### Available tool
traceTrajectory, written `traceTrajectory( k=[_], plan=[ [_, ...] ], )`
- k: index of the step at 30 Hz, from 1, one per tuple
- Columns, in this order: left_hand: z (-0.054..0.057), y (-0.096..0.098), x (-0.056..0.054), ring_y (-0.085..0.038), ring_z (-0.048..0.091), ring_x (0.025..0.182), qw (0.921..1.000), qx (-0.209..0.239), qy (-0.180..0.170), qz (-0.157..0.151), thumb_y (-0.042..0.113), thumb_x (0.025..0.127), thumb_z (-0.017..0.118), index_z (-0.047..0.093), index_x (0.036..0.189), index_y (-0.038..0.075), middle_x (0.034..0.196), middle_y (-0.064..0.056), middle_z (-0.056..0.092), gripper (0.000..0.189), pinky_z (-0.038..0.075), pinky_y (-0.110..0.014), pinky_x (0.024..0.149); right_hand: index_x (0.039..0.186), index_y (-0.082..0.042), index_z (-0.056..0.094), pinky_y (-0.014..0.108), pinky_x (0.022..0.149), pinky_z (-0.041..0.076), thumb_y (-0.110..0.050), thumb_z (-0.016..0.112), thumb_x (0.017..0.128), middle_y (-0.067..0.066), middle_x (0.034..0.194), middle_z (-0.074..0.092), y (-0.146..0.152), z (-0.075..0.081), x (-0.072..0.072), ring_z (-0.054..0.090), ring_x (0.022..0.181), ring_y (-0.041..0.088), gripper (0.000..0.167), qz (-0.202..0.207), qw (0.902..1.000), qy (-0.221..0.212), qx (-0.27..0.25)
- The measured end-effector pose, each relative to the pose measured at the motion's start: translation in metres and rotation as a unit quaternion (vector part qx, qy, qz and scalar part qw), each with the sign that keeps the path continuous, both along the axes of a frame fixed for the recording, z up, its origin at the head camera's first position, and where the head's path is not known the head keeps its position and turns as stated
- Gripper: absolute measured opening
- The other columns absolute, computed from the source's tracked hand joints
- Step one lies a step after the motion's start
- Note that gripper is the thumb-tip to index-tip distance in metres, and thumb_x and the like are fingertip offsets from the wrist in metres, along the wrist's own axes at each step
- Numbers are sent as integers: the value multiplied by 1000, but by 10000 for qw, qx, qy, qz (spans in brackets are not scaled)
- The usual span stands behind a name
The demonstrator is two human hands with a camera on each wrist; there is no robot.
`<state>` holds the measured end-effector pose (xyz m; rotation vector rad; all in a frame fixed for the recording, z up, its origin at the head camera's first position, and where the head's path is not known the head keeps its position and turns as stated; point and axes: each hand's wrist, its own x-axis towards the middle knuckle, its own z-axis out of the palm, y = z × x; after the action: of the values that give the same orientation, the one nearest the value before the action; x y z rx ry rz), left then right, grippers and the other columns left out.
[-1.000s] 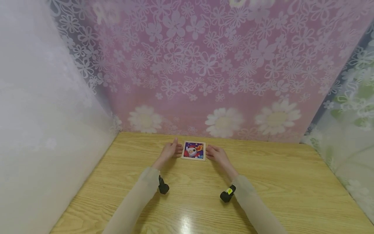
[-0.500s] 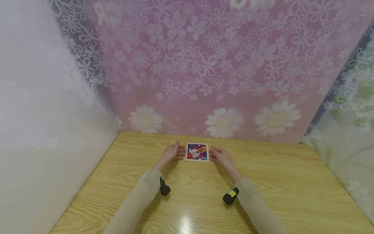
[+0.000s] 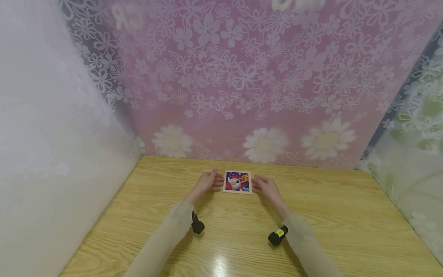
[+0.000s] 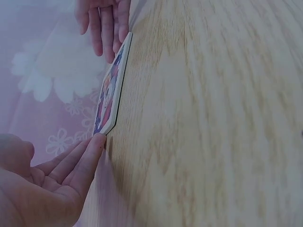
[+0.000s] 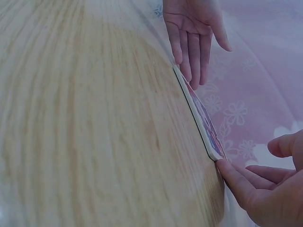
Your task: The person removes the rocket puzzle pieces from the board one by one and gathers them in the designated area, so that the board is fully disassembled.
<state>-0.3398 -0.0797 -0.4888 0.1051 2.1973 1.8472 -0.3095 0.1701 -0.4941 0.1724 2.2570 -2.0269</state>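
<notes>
- Purple, red and white in print, with a pale border, the square tile [image 3: 237,182] lay flat on the wood-grain bench [image 3: 328,215], near the pink floral backdrop [image 3: 242,77].
- The left hand [image 3: 207,182] had its fingers straight and thumb apart, fingertips touching the tile's left edge.
- The right hand [image 3: 267,187], fingers likewise extended, touched the opposite edge.
- Black wrist cameras [image 3: 275,237] sat by both pale sleeves [image 3: 306,238].

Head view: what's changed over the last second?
The picture tile slid to the person's right and slightly nearer them. The left hand and right hand moved with it, straight fingers at opposite edges. Nothing was gripped or released. Unchanged: tile flat, picture up; table and floral backdrop.
</notes>
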Motion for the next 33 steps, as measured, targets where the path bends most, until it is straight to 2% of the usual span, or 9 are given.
traceTrajectory(
  k=[11,20,25,33],
  plan=[
    [-1,7,4,-35,66,117,9999,114,-61,-51,46,112,29,58,133,-12,130,-27,64,68,60,-38,87,151,10,38,33,95,56,-19,43,110,32,141,53,9,0,5,63,119,32,50,20,10000,-15,62],
    [1,9,10,-35,65,120,9997,169,-66,-172,53,109,29,57,136,-11,132,-26,63,75,59,-39,90,150,12,37,32,95,56,-18,44,110,33,141,52,13,3,10,66,112,25,50,117,9999,-16,-64],
    [0,9,12,-37,64,120,9994,179,-40,-280,54,108,29,56,137,-11,132,-27,62,76,58,-39,91,146,15,42,31,94,56,-17,45,110,32,146,48,15,3,12,66,110,22,48,133,9999,-40,-74],
    [-1,9,17,-37,65,119,9991,227,-26,-348,46,112,28,55,137,-13,132,-29,62,69,58,-39,91,146,14,43,28,92,57,-17,44,110,33,143,50,19,2,18,65,114,26,47,181,9998,-23,-39]
  ],
)
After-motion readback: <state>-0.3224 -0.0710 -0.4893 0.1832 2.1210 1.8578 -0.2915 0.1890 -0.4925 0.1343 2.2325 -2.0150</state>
